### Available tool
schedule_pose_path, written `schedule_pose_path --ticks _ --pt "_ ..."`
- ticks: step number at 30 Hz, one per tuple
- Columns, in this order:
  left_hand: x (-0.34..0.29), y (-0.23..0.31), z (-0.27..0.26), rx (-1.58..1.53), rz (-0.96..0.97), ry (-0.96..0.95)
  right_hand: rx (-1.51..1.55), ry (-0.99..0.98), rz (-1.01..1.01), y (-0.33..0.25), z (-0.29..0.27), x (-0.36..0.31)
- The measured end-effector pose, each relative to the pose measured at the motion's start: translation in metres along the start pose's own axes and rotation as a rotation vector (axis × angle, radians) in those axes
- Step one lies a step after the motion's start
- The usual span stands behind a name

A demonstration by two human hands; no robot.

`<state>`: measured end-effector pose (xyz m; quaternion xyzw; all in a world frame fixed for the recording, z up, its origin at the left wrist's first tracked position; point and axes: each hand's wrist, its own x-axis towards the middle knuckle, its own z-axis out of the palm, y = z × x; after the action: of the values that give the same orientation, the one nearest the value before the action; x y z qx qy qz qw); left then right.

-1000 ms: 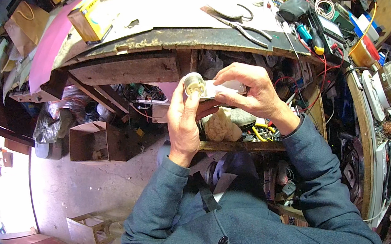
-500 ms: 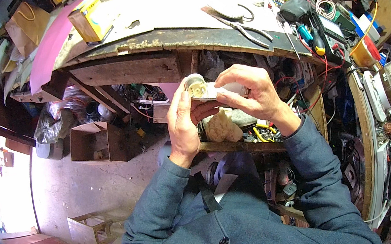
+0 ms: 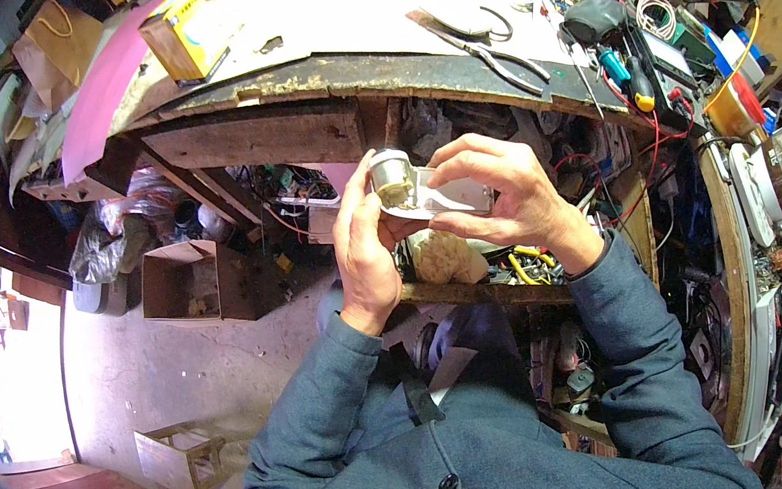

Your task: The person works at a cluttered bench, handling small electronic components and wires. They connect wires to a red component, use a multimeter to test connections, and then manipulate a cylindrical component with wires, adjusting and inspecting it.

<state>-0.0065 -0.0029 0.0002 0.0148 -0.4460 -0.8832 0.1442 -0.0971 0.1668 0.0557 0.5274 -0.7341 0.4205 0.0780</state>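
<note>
Both hands hold a white device (image 3: 455,196) above my lap, just before the bench edge. A round, silvery cup-like part (image 3: 391,176) with a yellowish inside stands at its left end; the flat body stretches right. My left hand (image 3: 364,254) grips the cup end from the left, thumb along the side. At the other end, my right hand (image 3: 502,189) is closed with fingers above and thumb below the flat body. The device's exact kind cannot be made out, and its underside is hidden.
On the bench (image 3: 308,29) lie pliers (image 3: 512,72) and a yellow box (image 3: 179,41). A blue-green screwdriver (image 3: 612,65) and a black-and-yellow one (image 3: 639,91) lie right. An open drawer (image 3: 479,290) holds tools below my hands. A cardboard box (image 3: 180,286) stands on the floor.
The device has tilted in my hands, so more of the cup's side and the flat body shows. My right fingers have shifted slightly along it.
</note>
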Motion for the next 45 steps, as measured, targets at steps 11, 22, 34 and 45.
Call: schedule_pose_path --ticks 11,22,34,45 --pt "0.000 0.000 0.001 -0.030 0.014 0.037 -0.016 -0.044 0.015 -0.003 0.001 0.001" --pt "0.004 -0.005 -0.007 -0.028 -0.002 0.002 -0.045 -0.019 0.040 0.001 0.005 0.000" --pt "0.003 -0.004 -0.006 -0.050 0.009 -0.009 -0.083 0.033 0.056 0.004 0.008 0.000" --pt "0.002 -0.004 -0.006 -0.065 0.015 -0.005 -0.066 0.045 0.051 0.004 0.007 0.000"
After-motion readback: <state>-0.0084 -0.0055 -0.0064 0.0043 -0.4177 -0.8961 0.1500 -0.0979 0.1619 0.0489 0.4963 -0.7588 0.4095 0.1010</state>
